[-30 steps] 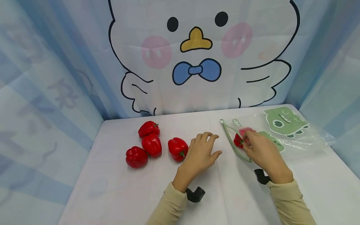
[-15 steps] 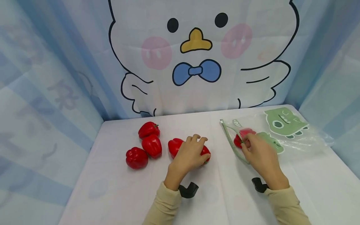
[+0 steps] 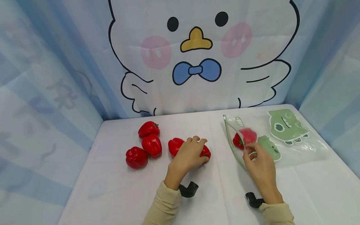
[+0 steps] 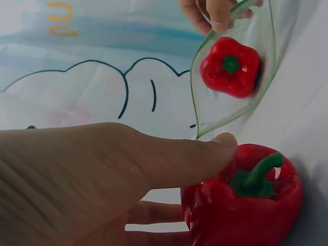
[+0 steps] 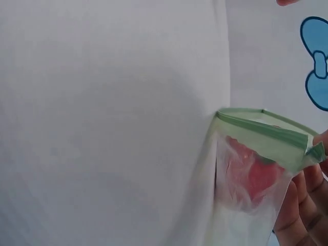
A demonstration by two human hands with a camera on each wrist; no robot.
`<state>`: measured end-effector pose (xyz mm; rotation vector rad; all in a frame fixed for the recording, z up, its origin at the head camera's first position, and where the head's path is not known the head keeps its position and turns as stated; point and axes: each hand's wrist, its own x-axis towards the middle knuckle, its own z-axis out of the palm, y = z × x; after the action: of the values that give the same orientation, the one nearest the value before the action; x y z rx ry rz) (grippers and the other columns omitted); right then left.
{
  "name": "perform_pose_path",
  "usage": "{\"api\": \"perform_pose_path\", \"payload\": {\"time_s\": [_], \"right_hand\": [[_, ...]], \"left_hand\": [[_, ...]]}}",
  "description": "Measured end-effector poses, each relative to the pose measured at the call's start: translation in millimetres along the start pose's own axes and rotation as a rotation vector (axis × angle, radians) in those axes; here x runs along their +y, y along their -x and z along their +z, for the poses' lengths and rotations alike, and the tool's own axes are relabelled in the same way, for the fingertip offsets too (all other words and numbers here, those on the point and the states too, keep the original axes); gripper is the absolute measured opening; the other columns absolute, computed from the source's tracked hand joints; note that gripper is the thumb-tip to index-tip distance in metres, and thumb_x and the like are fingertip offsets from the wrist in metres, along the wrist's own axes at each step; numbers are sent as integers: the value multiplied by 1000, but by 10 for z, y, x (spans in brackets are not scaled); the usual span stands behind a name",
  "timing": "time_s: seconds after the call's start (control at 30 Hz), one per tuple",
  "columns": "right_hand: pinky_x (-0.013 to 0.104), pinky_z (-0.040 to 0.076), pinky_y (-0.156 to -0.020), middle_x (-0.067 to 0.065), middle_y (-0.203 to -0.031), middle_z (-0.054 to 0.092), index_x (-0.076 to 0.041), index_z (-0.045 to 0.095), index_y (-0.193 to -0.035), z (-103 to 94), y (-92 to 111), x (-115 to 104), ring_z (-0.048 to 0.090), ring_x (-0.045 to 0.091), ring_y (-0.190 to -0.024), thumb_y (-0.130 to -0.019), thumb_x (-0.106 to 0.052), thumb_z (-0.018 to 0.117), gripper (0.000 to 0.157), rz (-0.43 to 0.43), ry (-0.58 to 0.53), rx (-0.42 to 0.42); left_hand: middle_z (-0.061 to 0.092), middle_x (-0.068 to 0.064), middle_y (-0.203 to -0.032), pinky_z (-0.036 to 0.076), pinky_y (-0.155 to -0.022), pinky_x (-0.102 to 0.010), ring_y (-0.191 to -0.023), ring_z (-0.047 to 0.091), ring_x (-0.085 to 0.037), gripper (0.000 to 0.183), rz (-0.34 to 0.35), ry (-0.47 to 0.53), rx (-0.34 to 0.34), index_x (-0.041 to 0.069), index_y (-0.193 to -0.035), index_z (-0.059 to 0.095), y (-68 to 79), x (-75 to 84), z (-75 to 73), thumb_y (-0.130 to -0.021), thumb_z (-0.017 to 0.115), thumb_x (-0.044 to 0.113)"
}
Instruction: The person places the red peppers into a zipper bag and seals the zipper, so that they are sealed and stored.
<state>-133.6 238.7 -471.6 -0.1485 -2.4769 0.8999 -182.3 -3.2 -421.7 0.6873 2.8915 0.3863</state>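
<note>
In the head view my left hand (image 3: 187,157) reaches over a red bell pepper (image 3: 206,152) and grips it. The left wrist view shows the thumb along the top of that bell pepper (image 4: 248,210) near its green stem, with fingers on the far side. My right hand (image 3: 261,167) pinches the green-edged mouth of a clear zip bag (image 3: 306,153), holding it apart. One red bell pepper (image 3: 248,136) lies inside the bag, its stem facing the opening. The right wrist view has the bag's green strip (image 5: 266,128) at the fingers.
Another red bell pepper (image 3: 175,146) lies partly hidden behind my left hand. Further left, three more sit close together, the front one a bell pepper (image 3: 136,157). A white cloth covers the table (image 3: 112,193); a printed curtain (image 3: 197,93) stands behind it.
My left hand has moved left onto a bell pepper and grips it. My right hand has drawn back towards the body, pulling the bag's mouth wider and shifting the bag.
</note>
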Motion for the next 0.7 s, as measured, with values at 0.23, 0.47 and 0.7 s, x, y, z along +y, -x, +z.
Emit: {"api": "perform_pose_path", "payload": {"time_s": [0.23,0.47,0.7], "right_hand": [[4,42,-64,8,-89,72,-7,74,-106,-45,46,-11,55,-7,-72,-90,-1,71,17,55,-79,17],[1,44,-65,9,-91,72,-5,74,-107,-41,100,-2,54,-12,-72,-91,0,70,17,89,-128,26],[3,46,-64,11,-93,73,-5,74,-108,-27,100,17,55,-13,-73,-92,-1,69,17,125,-160,-2]], "left_hand": [[58,-12,-148,52,-111,-45,-134,55,-31,64,-17,-17,-17,16,-148,57,-28,21,5,-92,79,38],[61,-12,-142,54,-108,-44,-129,56,-30,60,-15,-54,-22,16,-145,59,-24,54,35,-92,79,37],[64,-11,-137,55,-106,-42,-124,58,-29,50,-31,-50,-11,14,-140,62,-43,55,63,-95,76,30]]}}
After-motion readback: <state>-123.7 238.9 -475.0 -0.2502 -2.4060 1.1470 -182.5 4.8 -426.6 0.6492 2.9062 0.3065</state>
